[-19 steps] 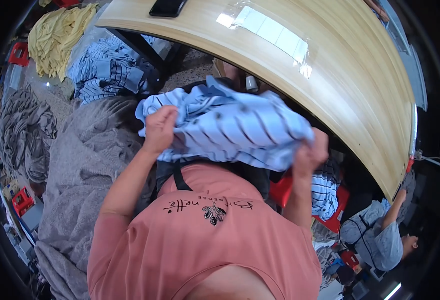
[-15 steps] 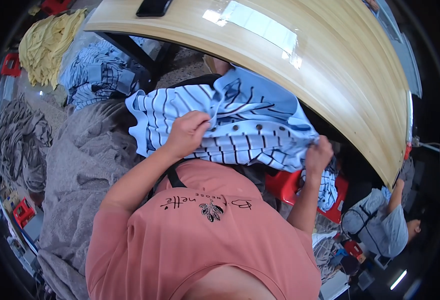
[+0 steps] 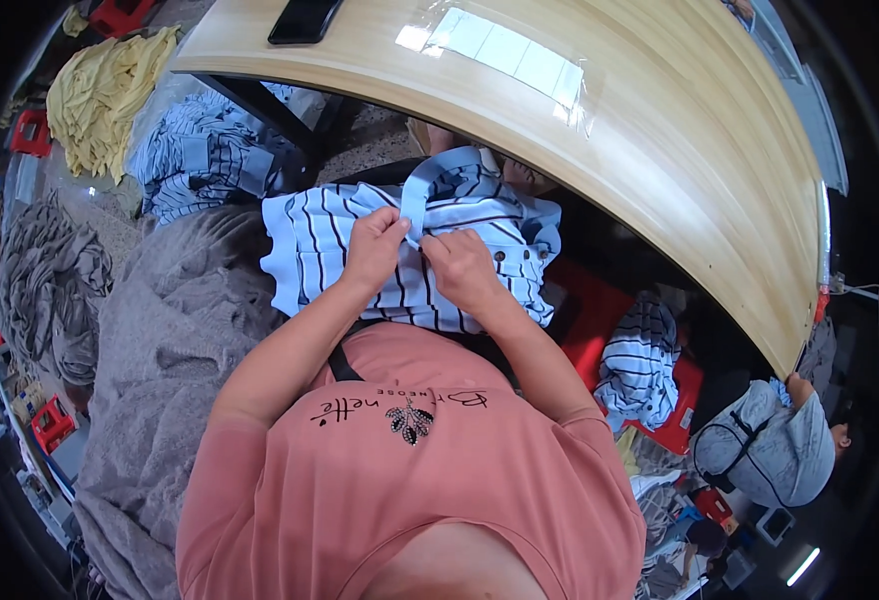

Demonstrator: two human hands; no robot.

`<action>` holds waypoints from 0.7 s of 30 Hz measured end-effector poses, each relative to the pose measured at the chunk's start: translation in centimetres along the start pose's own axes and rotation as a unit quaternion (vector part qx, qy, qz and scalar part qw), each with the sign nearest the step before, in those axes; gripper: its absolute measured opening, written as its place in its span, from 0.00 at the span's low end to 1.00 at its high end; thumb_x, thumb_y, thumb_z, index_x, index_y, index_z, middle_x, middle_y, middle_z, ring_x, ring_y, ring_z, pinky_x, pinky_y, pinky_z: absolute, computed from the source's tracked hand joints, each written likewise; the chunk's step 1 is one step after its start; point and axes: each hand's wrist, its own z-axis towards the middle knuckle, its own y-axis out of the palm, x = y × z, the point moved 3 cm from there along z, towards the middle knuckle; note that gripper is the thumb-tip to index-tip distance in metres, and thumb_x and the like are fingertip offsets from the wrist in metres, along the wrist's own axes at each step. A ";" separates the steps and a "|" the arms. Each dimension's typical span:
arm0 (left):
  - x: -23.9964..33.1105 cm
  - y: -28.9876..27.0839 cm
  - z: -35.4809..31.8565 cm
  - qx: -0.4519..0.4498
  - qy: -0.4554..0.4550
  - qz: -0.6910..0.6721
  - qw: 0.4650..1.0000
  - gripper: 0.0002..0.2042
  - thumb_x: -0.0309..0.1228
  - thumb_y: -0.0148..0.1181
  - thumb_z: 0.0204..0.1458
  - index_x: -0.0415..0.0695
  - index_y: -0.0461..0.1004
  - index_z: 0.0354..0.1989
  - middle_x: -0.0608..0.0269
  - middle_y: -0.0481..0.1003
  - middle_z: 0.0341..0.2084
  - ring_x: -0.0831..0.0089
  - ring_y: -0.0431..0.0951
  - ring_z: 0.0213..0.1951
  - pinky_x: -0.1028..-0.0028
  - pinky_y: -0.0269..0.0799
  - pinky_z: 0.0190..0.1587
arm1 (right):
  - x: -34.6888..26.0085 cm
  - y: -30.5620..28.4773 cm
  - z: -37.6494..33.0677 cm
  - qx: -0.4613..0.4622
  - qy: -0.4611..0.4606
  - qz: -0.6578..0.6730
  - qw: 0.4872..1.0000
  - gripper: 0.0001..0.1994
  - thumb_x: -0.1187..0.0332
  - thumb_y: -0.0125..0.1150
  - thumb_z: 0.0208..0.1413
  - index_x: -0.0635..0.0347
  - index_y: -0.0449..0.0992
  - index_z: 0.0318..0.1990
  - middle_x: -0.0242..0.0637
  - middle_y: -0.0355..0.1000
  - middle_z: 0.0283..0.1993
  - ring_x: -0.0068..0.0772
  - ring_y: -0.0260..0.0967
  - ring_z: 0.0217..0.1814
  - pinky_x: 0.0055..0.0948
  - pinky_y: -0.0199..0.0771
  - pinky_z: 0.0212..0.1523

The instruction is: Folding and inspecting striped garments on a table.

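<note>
Ahead of you stands the wooden table [image 3: 680, 160]; the striped garment [image 3: 325, 235] lies rumpled across your lap, your left hand [image 3: 373, 250] and right hand [image 3: 465, 270] pinching its blue band [image 3: 418, 195]; whether its buttons [image 3: 500, 256] are fastened is unclear.

Soft, matt knit cloth forms the striped garment [image 3: 335, 235], its pale blue band smooth and plain. The tabletop [image 3: 680, 130] gleams with glossy wood grain; the black phone [image 3: 305, 20] shines, sleek. Rough, fuzzy matt fabric makes up the grey cloth [image 3: 175, 320], while the red stool [image 3: 590, 300] is smooth plastic.
</note>
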 end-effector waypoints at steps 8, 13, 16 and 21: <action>-1.2 1.6 1.4 -0.096 -0.033 0.068 0.993 0.05 0.24 0.56 0.46 0.37 0.71 0.21 0.74 0.67 0.15 0.87 0.61 0.19 0.84 0.57 0.21 | -0.4 -0.9 -1.1 0.135 -0.067 0.020 0.988 0.08 0.77 0.52 0.34 0.63 0.69 0.28 0.37 0.65 0.24 0.35 0.62 0.21 0.30 0.62 0.24; -0.7 0.2 1.7 -0.235 -0.137 0.080 0.959 0.06 0.26 0.56 0.44 0.40 0.71 0.19 0.76 0.65 0.13 0.88 0.59 0.19 0.83 0.56 0.21 | -0.9 -0.7 -0.7 0.103 -0.125 0.020 0.987 0.10 0.75 0.52 0.33 0.63 0.69 0.29 0.36 0.65 0.25 0.34 0.62 0.22 0.29 0.61 0.23; -0.4 0.4 1.3 -0.228 -0.127 0.084 0.962 0.06 0.27 0.55 0.44 0.40 0.70 0.19 0.76 0.64 0.14 0.87 0.59 0.20 0.82 0.56 0.22 | -0.3 -0.8 -0.5 0.060 -0.096 0.044 0.993 0.09 0.75 0.52 0.35 0.62 0.69 0.29 0.35 0.64 0.25 0.35 0.62 0.23 0.31 0.62 0.23; -0.8 0.4 0.3 -0.182 -0.064 0.055 0.980 0.05 0.24 0.53 0.46 0.37 0.71 0.21 0.75 0.66 0.16 0.86 0.61 0.22 0.82 0.58 0.24 | -0.1 -0.8 0.1 0.027 -0.039 0.085 0.995 0.10 0.82 0.54 0.33 0.63 0.71 0.29 0.40 0.69 0.30 0.40 0.68 0.28 0.31 0.69 0.28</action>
